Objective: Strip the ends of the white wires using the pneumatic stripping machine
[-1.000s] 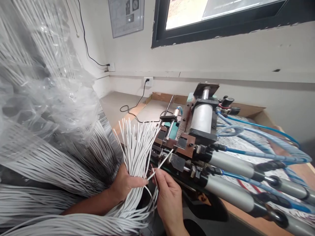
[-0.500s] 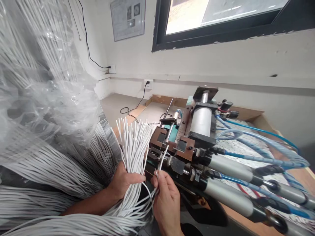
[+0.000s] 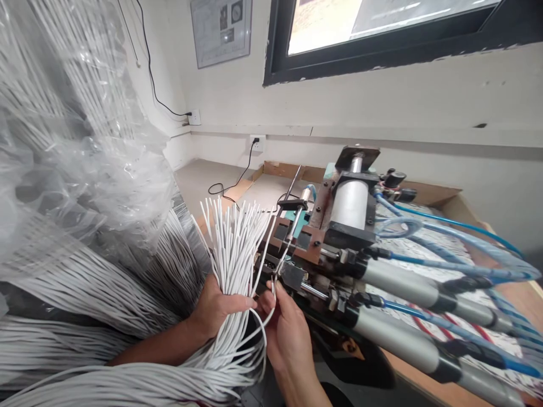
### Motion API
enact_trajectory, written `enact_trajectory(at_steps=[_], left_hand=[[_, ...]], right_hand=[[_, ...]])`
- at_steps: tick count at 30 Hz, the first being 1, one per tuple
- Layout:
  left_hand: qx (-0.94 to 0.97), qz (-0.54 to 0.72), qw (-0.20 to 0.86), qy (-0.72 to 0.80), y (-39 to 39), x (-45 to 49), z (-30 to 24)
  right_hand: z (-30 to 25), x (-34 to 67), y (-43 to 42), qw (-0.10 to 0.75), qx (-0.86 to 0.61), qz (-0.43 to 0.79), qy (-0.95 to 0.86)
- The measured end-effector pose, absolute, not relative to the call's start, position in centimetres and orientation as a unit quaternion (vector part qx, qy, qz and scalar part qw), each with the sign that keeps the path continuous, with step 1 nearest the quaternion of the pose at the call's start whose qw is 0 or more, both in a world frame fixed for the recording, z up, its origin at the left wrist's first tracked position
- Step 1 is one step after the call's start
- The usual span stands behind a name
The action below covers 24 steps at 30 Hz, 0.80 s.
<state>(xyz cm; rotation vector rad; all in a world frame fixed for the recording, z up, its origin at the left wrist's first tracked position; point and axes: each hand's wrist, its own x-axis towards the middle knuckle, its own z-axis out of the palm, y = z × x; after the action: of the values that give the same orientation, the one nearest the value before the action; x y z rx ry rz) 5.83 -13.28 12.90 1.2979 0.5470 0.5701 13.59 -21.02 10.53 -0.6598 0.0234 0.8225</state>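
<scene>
My left hand (image 3: 220, 308) is wrapped round a thick bundle of white cables (image 3: 237, 249), its thumb across the front and the cut ends fanning upward. Close beside it, my right hand (image 3: 286, 322) pinches a single white cable (image 3: 272, 308) between thumb and fingers, just in front of the machine. The upper end of that cable reaches in between the jaws of a pneumatic wire-stripping machine (image 3: 292, 275). Its silver cylinders (image 3: 394, 336) extend to the right. My right fingertips partly hide where the cable is gripped.
More white cables (image 3: 85, 271) lie at the left, partly under clear plastic wrap (image 3: 127, 181). Blue air hoses (image 3: 458, 274) run on the right side of the machine. A black power cord (image 3: 244, 169) trails from a wall socket (image 3: 257, 142). A dark-framed window (image 3: 271, 62) is above.
The machine's clamp blocks have closed in from the right, around the cable end. My right hand has shifted slightly. My left hand still holds the bundle in nearly the same place.
</scene>
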Motion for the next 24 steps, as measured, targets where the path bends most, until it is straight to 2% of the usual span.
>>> enact_trajectory(at_steps=[4,11,18,24], left_hand=[[0.601,0.255,0.726,0.217,-13.7,5.9,13.3],[0.607,0.251,0.710,0.254,-13.8,5.2,12.7],[0.600,0.271,0.698,0.282,-13.7,4.9,12.3],[0.610,0.266,0.697,0.267,-13.7,4.9,12.2]], right_hand=[[10.7,13.4,-21.0,0.834,-0.342,0.427,-0.069],[8.3,12.6,-22.1,0.844,-0.443,0.292,-0.075],[7.1,11.5,-23.5,0.824,-0.455,0.333,-0.060],[8.6,12.2,-23.2,0.830,-0.439,0.343,-0.029]])
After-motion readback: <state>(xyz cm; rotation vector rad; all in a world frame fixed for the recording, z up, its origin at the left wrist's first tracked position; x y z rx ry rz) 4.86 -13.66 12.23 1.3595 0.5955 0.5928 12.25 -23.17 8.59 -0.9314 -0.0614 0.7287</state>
